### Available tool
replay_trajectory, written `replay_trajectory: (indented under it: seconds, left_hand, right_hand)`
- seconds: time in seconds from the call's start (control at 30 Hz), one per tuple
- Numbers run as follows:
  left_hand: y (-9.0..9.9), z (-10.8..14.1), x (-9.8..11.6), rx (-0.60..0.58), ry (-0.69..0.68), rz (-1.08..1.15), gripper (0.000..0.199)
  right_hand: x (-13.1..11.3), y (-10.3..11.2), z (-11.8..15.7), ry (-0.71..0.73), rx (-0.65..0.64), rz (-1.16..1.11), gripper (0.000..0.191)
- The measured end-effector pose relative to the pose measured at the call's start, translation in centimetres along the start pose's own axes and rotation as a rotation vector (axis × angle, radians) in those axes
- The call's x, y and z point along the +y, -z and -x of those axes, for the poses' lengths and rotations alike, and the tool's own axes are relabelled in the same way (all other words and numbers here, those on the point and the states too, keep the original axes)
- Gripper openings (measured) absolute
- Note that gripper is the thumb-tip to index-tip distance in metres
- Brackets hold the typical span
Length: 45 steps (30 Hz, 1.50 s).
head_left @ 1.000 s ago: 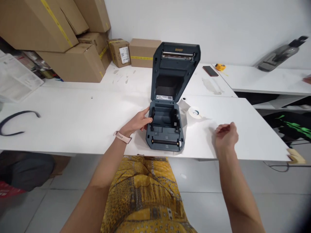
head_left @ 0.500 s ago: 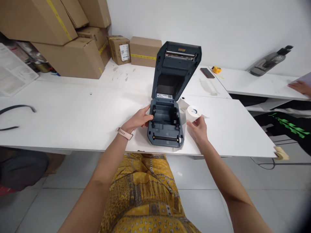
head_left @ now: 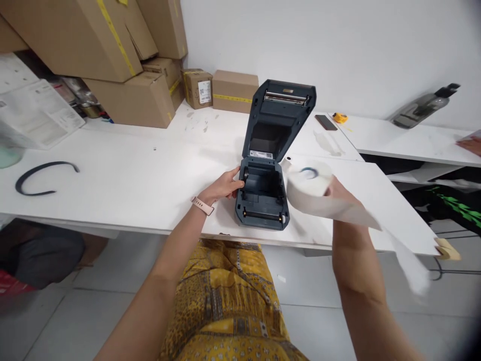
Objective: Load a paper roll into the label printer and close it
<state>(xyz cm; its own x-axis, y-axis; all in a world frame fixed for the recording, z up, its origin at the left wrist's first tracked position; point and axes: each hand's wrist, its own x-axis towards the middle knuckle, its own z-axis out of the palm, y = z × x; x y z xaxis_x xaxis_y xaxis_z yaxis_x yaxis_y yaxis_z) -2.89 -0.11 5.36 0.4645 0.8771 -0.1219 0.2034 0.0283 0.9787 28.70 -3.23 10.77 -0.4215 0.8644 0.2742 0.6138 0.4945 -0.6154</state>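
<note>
A dark grey label printer stands on the white table with its lid tipped up and its inner bay bare. My left hand grips the printer's left side, thumb over the rim and fingers against the outer wall. To the right of the printer, my right hand holds a white label roll raised above the table. A loose strip from the roll trails over my right forearm and hangs past the table's front edge, smeared by motion. The fingertips of my right hand are partly hidden by the roll.
Cardboard boxes are stacked at the back left. A black headband-like loop lies on the left of the table. Farther right are a phone, a yellow tape measure and a bottle. Another person's hand shows at the right edge.
My right hand has lifted the label roll off the table toward me, its loose strip swinging out to the right. My left hand stays on the printer. The view has shifted slightly left.
</note>
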Motion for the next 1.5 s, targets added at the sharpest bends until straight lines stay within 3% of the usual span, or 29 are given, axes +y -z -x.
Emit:
replay_trajectory:
  seconds: [0.07,0.17,0.27,0.37,0.53,0.63,0.7,0.8,0.87,0.9,1.03,1.17,1.23,1.33,1.43,1.5]
  left_hand:
    - [0.0,-0.1,-0.1,-0.008,0.005,-0.007,0.087]
    - [0.1,-0.3,-0.5,-0.02,-0.002,0.004,0.086]
    - [0.3,-0.4,-1.0,-0.036,-0.032,0.045,0.088]
    - [0.5,-0.4,-1.3,-0.06,-0.059,0.086,0.09]
    - [0.5,-0.3,-1.5,-0.049,-0.077,0.127,0.09]
    - [0.4,-0.3,-1.5,-0.039,-0.073,0.126,0.093]
    - [0.3,-0.3,-1.5,-0.032,-0.066,0.133,0.093]
    - [0.3,-0.3,-1.7,-0.023,-0.058,0.145,0.091]
    - [0.4,-0.3,-1.8,-0.018,-0.06,0.145,0.09]
    - [0.4,-0.3,-1.9,-0.016,-0.06,0.142,0.091]
    - [0.6,-0.4,-2.0,0.001,-0.046,0.111,0.095]
    - [-0.4,0.2,-2.4,0.075,-0.019,0.078,0.092]
    - [-1.5,1.0,-3.1,0.228,-0.022,0.019,0.085]
    - [-3.5,2.9,-4.1,0.556,-0.052,-0.074,0.073]
    - [-4.9,5.3,-4.0,0.762,-0.244,-0.003,0.064]
    - [-5.6,6.7,-2.9,0.829,-0.427,-0.008,0.057]
  right_hand:
    - [-1.8,0.7,-2.2,0.028,-0.177,-0.004,0.082]
    - [-3.4,0.4,-5.5,-0.014,-0.413,0.064,0.08]
    - [-3.6,-1.0,-7.9,-0.076,-0.5,0.166,0.074]
    - [-2.6,-2.8,-9.0,-0.052,-0.507,0.281,0.071]
    - [-0.9,-5.3,-8.5,0.026,-0.361,0.318,0.064]
    - [-0.8,-4.9,-8.0,0.11,-0.177,0.192,0.053]
    - [-1.3,-3.6,-8.2,0.147,0.039,0.125,0.049]
    - [-2.1,-0.9,-10.1,0.189,0.553,0.11,0.049]
    - [-2.1,0.9,-12.1,0.195,0.785,0.12,0.054]
    - [-1.9,1.7,-13.1,0.165,0.795,0.106,0.059]
    - [-1.1,2.7,-15.4,0.029,0.586,-0.057,0.068]
    - [-2.5,0.5,-11.8,0.159,0.733,-0.062,0.059]
    - [-3.4,-1.7,-8.3,0.235,0.788,-0.096,0.05]
    - [-3.8,-5.6,-2.5,0.355,0.803,-0.124,0.048]
    - [-3.2,-9.1,2.2,0.379,0.729,-0.095,0.056]
    - [-3.0,-10.8,4.3,0.334,0.706,-0.106,0.057]
